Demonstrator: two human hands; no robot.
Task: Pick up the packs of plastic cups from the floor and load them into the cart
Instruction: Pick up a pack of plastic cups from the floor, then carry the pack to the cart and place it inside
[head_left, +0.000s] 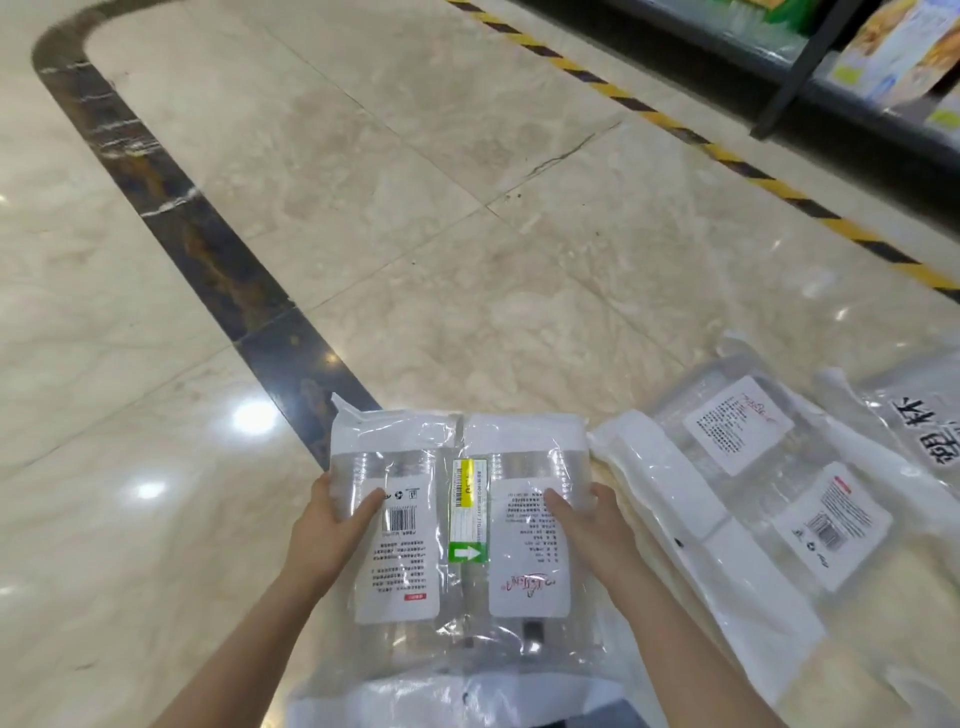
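Note:
A clear pack of plastic cups (462, 525) with white labels, a yellow price tag and a green arrow sticker is held in front of me. My left hand (327, 530) grips its left side, thumb across the left label. My right hand (587, 525) grips its right side, thumb on the right label. More packs of cups (753, 483) lie on the marble floor to the right, overlapping one another. Another pack (924, 421) with large black characters lies at the far right edge. No cart is in view.
Beige marble floor (389, 182) with a dark curved inlay strip (171, 218) running from upper left to the held pack. A yellow-black hazard stripe (727, 156) runs along a black store shelf (857, 67) with packaged goods at upper right.

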